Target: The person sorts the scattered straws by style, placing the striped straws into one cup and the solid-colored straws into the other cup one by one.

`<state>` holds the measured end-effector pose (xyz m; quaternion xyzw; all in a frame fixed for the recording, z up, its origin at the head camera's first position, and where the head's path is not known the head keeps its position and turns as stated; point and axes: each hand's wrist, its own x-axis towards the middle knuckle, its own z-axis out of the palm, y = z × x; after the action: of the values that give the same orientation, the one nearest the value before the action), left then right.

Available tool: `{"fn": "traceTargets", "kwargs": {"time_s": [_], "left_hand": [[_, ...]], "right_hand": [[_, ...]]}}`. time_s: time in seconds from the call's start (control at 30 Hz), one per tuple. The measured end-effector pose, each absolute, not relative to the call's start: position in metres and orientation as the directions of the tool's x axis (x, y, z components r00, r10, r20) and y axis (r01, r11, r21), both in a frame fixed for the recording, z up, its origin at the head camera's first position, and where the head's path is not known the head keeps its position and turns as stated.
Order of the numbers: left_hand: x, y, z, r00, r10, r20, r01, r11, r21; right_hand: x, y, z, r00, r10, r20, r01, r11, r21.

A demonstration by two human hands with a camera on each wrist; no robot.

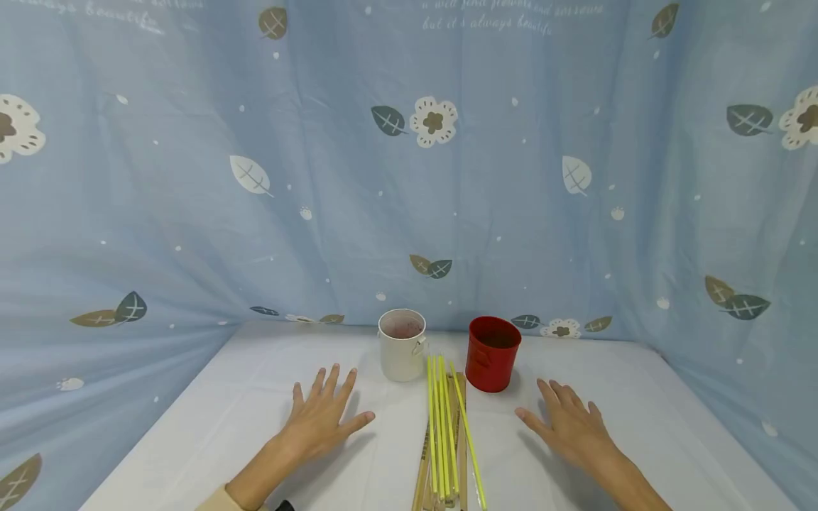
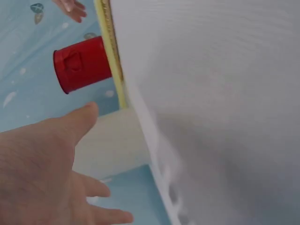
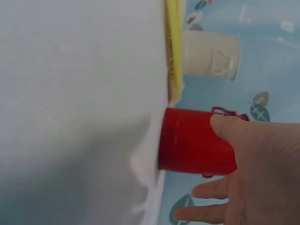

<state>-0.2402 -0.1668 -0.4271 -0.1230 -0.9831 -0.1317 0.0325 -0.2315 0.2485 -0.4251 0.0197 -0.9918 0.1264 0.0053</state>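
Yellow sticks [image 1: 439, 426] lie between the left hand [image 1: 322, 420] and the right hand [image 1: 570, 427] — both palm-down, fingers spread.

Red bucket [image 1: 491, 365] in all views

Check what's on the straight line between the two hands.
Yellow sticks on top of brown sticks, with bare table on either side; the head view shows it.
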Motion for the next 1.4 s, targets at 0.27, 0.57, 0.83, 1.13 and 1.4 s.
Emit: {"fn": "traceTargets", "kwargs": {"time_s": [0.27, 0.57, 0.83, 1.13, 1.4], "left_hand": [[-0.251, -0.153, -0.415, -0.945, 0.256, 0.202, 0.308, 0.906, 0.291], [-0.275, -0.136, -0.399, -0.910, 0.230, 0.345, 0.348, 0.877, 0.330], [-0.305, -0.121, -0.394, -0.908, 0.179, 0.379, 0.349, 0.824, 0.446], [-0.322, -0.110, -0.394, -0.939, 0.123, 0.321, 0.294, 0.772, 0.563], [-0.326, -0.108, -0.396, -0.933, 0.119, 0.340, 0.314, 0.733, 0.604]], "right_hand": [[-0.231, 0.227, -0.407, -0.998, -0.055, -0.005, -0.051, 0.956, -0.287], [-0.238, 0.188, -0.395, -0.983, -0.180, 0.033, -0.176, 0.885, -0.431], [-0.251, 0.151, -0.403, -0.901, -0.430, 0.048, -0.348, 0.654, -0.672], [-0.259, 0.133, -0.417, -0.861, -0.508, -0.034, -0.264, 0.502, -0.824], [-0.258, 0.134, -0.418, -0.901, -0.425, -0.090, -0.194, 0.579, -0.792]]}}
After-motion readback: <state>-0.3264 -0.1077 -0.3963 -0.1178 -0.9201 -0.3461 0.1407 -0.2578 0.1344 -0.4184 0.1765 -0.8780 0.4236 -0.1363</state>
